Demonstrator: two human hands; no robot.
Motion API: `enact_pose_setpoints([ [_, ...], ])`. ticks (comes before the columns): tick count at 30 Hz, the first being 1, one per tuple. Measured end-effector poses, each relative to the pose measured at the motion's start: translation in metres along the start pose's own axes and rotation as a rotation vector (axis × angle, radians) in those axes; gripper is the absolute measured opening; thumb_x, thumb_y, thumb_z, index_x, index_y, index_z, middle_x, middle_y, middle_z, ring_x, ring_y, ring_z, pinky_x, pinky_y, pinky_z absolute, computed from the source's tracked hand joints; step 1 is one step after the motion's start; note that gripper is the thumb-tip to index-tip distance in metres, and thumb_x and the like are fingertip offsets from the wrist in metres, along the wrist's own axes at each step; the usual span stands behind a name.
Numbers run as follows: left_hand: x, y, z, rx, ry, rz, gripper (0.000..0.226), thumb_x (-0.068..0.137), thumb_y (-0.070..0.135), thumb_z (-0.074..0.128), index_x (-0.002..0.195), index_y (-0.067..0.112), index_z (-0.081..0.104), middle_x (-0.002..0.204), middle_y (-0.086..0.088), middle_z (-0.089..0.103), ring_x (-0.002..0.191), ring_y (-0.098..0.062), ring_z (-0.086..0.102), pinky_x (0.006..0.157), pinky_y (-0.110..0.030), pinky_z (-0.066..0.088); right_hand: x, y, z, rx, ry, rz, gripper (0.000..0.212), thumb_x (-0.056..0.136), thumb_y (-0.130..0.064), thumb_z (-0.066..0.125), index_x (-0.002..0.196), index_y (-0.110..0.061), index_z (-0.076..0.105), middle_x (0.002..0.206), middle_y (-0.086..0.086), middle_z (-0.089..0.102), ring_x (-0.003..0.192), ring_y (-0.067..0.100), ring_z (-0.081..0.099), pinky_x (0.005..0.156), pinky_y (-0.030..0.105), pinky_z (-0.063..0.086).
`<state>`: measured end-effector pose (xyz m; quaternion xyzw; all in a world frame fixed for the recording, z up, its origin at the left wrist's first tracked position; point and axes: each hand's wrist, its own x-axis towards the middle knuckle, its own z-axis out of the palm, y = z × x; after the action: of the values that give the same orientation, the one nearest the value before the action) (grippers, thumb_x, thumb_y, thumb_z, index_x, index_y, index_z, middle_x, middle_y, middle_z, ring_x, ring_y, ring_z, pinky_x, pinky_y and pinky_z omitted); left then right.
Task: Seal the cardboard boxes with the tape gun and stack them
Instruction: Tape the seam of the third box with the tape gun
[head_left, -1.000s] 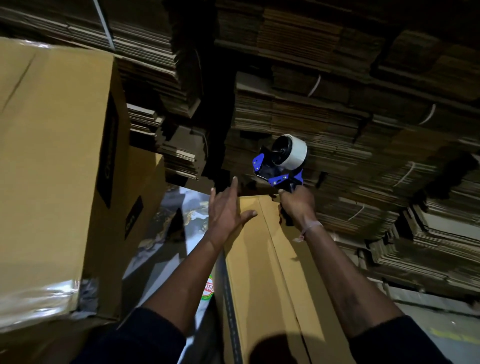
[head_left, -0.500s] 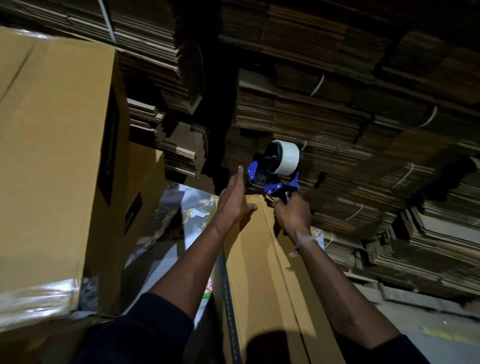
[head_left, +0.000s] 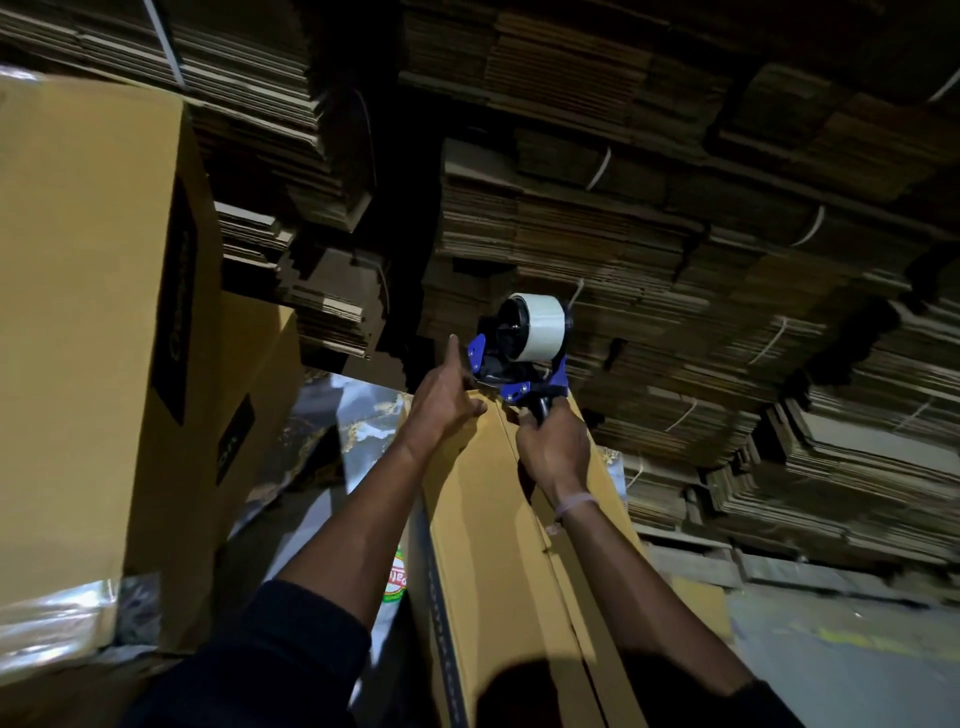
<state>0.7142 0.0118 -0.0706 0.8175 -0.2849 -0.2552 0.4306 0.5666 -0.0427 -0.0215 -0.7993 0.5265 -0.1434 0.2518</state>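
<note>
Fingers of right hand (head_left: 553, 447) grip tape gun (head_left: 519, 353) at box (head_left: 498, 519) end; left hand (head_left: 441, 402) fingers straight, pressing flap.

- Your tape gun (head_left: 511, 371) is blue and black, carrying a white tape roll (head_left: 537, 332).
- The cardboard box (head_left: 498, 545) under it is tan (black print runs down its side).
- Your sleeves (head_left: 280, 654) are dark navy.

Bundled flat cardboard stacks (head_left: 649, 249) behind; grey floor (head_left: 841, 670) lower right.
</note>
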Motion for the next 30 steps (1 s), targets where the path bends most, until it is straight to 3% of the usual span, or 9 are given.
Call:
enact_pose_setpoints([
  [3, 0.003, -0.003, 0.001, 0.076, 0.007, 0.024, 0.083, 0.079, 0.017, 0.089, 0.145, 0.017, 0.038, 0.118, -0.007, 0.069, 0.116, -0.031, 0.065, 0.085, -0.036, 0.048, -0.005, 0.002, 0.003, 0.036, 0.009, 0.000, 0.025, 0.100, -0.026, 0.061, 0.121, -0.013, 0.061, 0.111, 0.010, 0.072, 0.105, 0.036, 0.067, 0.077, 0.036, 0.048],
  [8, 0.004, -0.008, -0.001, 0.102, -0.030, 0.061, 0.059, 0.081, 0.022, 0.087, 0.130, 0.019, 0.053, 0.118, -0.003, 0.069, 0.114, -0.027, 0.065, 0.092, -0.039, 0.050, -0.008, 0.006, 0.006, 0.073, 0.006, 0.002, 0.022, 0.100, -0.027, 0.062, 0.118, -0.014, 0.061, 0.108, 0.009, 0.072, 0.102, 0.035, 0.067, 0.077, 0.037, 0.049],
  [13, 0.010, -0.012, -0.012, 0.046, -0.066, 0.063, 0.087, 0.072, 0.019, 0.093, 0.145, 0.019, 0.045, 0.134, -0.008, 0.064, 0.126, -0.031, 0.060, 0.104, -0.045, 0.049, -0.001, 0.007, 0.001, 0.075, -0.028, 0.004, 0.023, 0.099, -0.028, 0.063, 0.119, -0.016, 0.063, 0.101, 0.003, 0.069, 0.099, 0.031, 0.067, 0.074, 0.034, 0.044],
  [17, 0.014, -0.014, -0.023, 0.031, -0.051, 0.024, 0.121, 0.067, 0.018, 0.097, 0.162, 0.017, 0.022, 0.161, -0.016, 0.033, 0.146, -0.037, 0.039, 0.119, -0.047, 0.037, 0.011, 0.003, -0.003, 0.102, -0.073, 0.043, 0.022, 0.097, -0.031, 0.065, 0.113, -0.016, 0.067, 0.103, 0.008, 0.073, 0.097, 0.033, 0.068, 0.082, 0.043, 0.056],
  [20, 0.019, -0.019, -0.023, -0.017, -0.072, -0.008, 0.134, 0.066, 0.016, 0.098, 0.166, 0.019, 0.008, 0.167, -0.016, 0.023, 0.152, -0.035, 0.030, 0.122, -0.051, 0.033, 0.017, 0.000, -0.006, 0.111, -0.098, 0.050, 0.020, 0.095, -0.032, 0.066, 0.109, -0.018, 0.068, 0.102, 0.009, 0.073, 0.096, 0.033, 0.070, 0.087, 0.051, 0.059],
  [24, 0.045, -0.046, -0.006, -0.123, -0.130, -0.017, 0.141, 0.064, 0.013, 0.097, 0.164, 0.030, -0.001, 0.159, -0.006, 0.046, 0.144, -0.030, 0.047, 0.115, -0.056, 0.043, 0.022, 0.002, -0.005, 0.104, -0.119, 0.046, 0.016, 0.094, -0.033, 0.066, 0.105, -0.022, 0.066, 0.095, 0.007, 0.072, 0.090, 0.033, 0.071, 0.082, 0.055, 0.061],
  [30, 0.024, -0.020, -0.008, 0.057, -0.160, 0.058, 0.123, 0.081, 0.016, 0.087, 0.164, 0.012, -0.003, 0.126, 0.002, 0.074, 0.130, -0.020, 0.060, 0.109, -0.046, 0.047, 0.019, 0.004, -0.002, 0.106, -0.092, 0.041, 0.018, 0.095, -0.033, 0.065, 0.108, -0.021, 0.067, 0.097, 0.006, 0.072, 0.091, 0.033, 0.071, 0.084, 0.052, 0.061],
])
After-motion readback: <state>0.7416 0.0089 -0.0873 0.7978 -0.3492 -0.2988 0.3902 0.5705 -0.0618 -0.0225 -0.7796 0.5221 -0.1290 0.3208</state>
